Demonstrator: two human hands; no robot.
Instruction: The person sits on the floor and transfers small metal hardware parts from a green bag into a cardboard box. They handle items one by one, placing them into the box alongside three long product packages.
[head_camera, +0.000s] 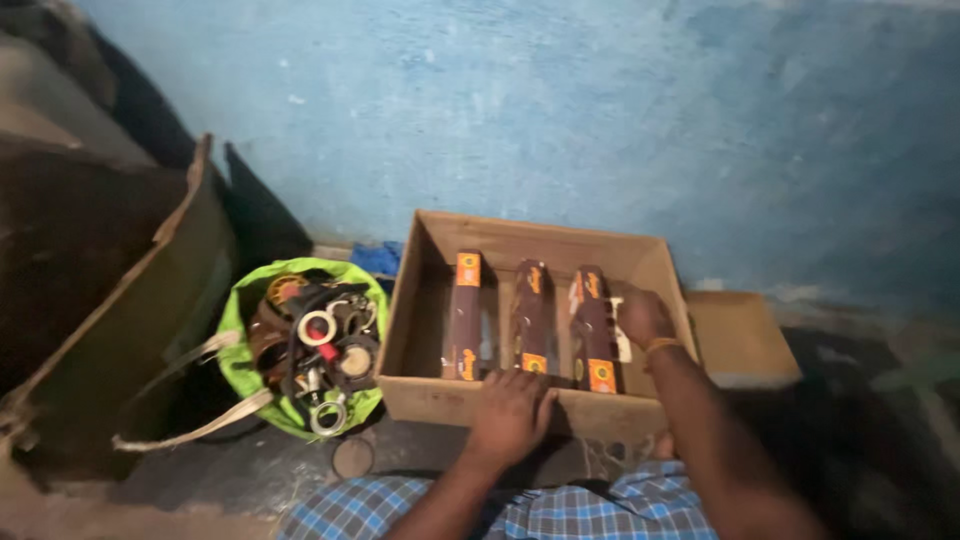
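Now the box (430, 290) edge is pressed by the flat left hand (510, 415); a brown pack (594, 325) is held by the right hand (645, 318).

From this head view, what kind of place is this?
Likely a storeroom or workshop corner at floor level: rough blue-painted wall, a cardboard box of long brown packages under the left hand and right hand, and a green bag of tape rolls and hardware.

One head-worn camera looks steeply down, close over a cardboard box (432, 300) against a blue wall (560, 110).
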